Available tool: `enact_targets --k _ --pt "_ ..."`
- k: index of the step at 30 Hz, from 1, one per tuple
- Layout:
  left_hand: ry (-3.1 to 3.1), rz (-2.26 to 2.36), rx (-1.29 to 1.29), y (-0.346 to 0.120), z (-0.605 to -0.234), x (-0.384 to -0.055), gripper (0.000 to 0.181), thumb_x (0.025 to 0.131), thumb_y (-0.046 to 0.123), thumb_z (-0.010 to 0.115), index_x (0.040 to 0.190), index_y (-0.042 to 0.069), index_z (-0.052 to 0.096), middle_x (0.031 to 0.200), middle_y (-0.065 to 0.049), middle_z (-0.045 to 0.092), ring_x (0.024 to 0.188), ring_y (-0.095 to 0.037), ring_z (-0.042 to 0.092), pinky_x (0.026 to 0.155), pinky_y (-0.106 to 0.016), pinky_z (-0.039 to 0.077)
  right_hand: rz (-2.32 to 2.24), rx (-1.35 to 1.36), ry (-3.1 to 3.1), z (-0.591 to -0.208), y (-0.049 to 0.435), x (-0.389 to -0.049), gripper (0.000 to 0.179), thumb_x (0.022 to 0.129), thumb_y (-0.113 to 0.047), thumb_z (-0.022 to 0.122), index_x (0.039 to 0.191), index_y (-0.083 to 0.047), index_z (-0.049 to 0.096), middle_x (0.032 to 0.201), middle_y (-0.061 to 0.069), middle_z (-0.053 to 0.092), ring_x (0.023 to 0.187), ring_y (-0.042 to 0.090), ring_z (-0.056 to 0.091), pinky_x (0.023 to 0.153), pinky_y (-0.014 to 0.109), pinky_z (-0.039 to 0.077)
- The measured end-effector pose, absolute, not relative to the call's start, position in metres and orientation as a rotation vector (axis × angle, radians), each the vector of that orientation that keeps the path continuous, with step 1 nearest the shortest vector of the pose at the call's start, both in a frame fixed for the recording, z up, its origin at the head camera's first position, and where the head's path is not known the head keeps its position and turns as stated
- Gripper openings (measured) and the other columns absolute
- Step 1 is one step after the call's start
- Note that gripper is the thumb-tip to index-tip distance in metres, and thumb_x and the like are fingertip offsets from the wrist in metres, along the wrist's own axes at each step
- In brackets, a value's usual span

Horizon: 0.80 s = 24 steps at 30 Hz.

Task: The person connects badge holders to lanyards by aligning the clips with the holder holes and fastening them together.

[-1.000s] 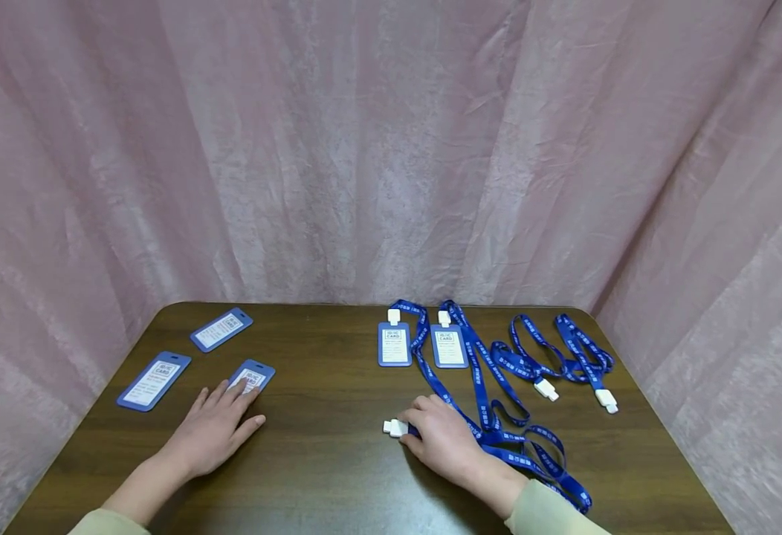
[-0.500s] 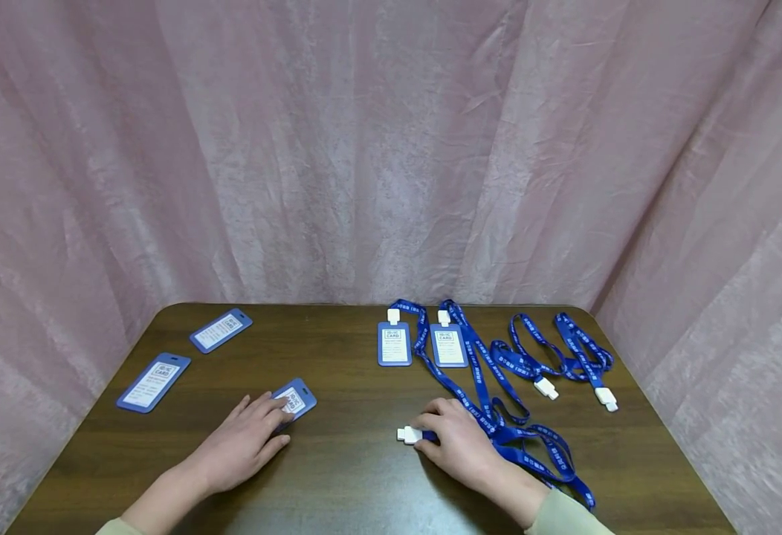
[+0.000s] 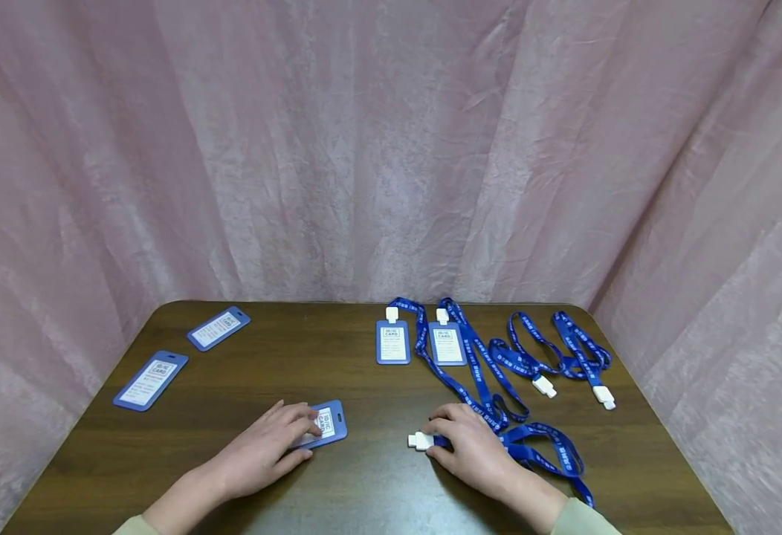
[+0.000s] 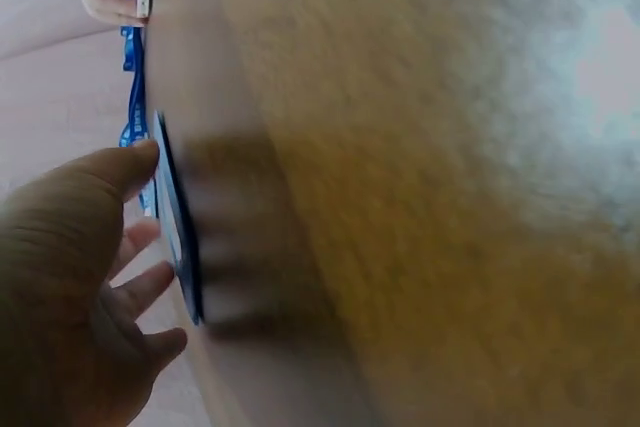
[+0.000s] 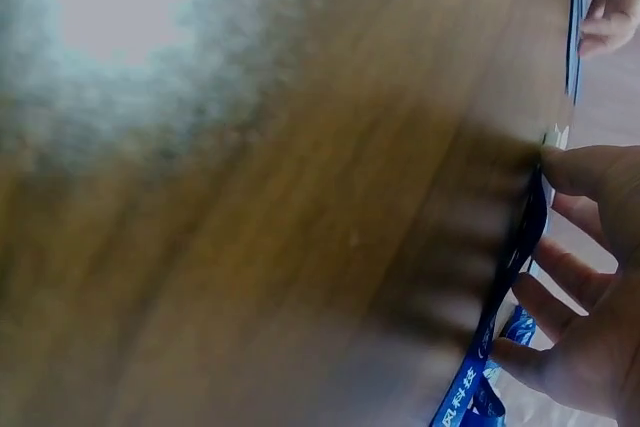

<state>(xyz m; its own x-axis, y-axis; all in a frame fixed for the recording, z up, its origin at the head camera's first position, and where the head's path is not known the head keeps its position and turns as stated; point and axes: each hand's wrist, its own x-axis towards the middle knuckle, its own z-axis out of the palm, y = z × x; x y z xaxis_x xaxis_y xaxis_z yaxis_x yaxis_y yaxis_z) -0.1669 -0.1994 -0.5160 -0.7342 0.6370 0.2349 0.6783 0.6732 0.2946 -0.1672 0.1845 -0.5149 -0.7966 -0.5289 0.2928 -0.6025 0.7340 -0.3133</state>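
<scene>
My left hand (image 3: 264, 452) lies over a blue ID card holder (image 3: 334, 422), its fingertips resting on the card face. Part of the holder is hidden under those fingers; in the left wrist view the holder (image 4: 180, 232) appears edge-on, thumb and fingers touching it. Right of it, my right hand (image 3: 474, 447) pinches a blue lanyard by the base of its white clip (image 3: 421, 441), whose free end points left toward the holder. The lanyard strap (image 5: 530, 227) runs below my right fingers in the right wrist view. Holder and clip are apart.
Two loose card holders (image 3: 151, 380) (image 3: 219, 328) lie at the left. Toward the back, two holders (image 3: 392, 343) (image 3: 447, 345) hang on lanyard clips. Two more lanyards (image 3: 531, 364) (image 3: 581, 349) lie at the right. A pink curtain (image 3: 364, 148) stands behind the table (image 3: 311, 349).
My left hand has slid the card holder rightward and nearer, and the holder has turned. My right hand has moved slightly right and nearer with the lanyard clip, narrowing the gap between them.
</scene>
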Motion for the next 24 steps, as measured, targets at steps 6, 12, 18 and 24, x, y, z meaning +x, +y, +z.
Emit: enact_targets --k 6,12,18,24 --pt "-2.863 -0.556 -0.848 -0.204 -0.518 -0.167 0.065 0.092 0.046 0.076 0.146 0.015 0.058 0.152 -0.013 0.049 0.144 -0.040 0.039 0.114 -0.069 0.023 0.587 0.915 -2.770 -0.515 0.184 -0.165 0.030 0.085 -0.024 0.084 0.113 -0.017 0.076 0.118 -0.001 0.067 0.113 0.021 0.059 0.097 0.047 0.049" --pt "-2.949 -0.537 -0.711 -0.209 -0.518 -0.166 0.068 0.093 0.055 0.070 0.147 0.017 0.058 0.155 -0.017 0.046 0.146 -0.043 0.035 0.112 -0.074 0.019 0.583 0.884 -2.829 -0.514 0.185 -0.165 0.033 0.090 -0.031 0.080 0.118 -0.015 0.075 0.121 -0.002 0.067 0.115 0.019 0.060 0.099 0.046 0.049" --pt "-2.979 -0.533 -0.744 -0.202 -0.518 -0.162 0.068 0.093 0.058 0.068 0.147 0.018 0.058 0.158 -0.016 0.042 0.147 -0.042 0.033 0.114 -0.073 0.018 0.577 0.899 -2.814 -0.515 0.188 -0.164 0.026 0.090 -0.029 0.081 0.113 -0.018 0.078 0.123 0.001 0.067 0.117 0.021 0.060 0.098 0.046 0.051" --pt "-3.002 -0.523 -0.816 -0.189 -0.521 -0.158 0.071 0.095 0.062 0.062 0.151 0.019 0.053 0.161 -0.014 0.038 0.149 -0.040 0.030 0.116 -0.070 0.016 0.597 0.942 -2.798 -0.516 0.186 -0.163 0.030 0.089 -0.029 0.082 0.117 -0.020 0.078 0.129 0.003 0.066 0.123 0.024 0.058 0.102 0.049 0.048"
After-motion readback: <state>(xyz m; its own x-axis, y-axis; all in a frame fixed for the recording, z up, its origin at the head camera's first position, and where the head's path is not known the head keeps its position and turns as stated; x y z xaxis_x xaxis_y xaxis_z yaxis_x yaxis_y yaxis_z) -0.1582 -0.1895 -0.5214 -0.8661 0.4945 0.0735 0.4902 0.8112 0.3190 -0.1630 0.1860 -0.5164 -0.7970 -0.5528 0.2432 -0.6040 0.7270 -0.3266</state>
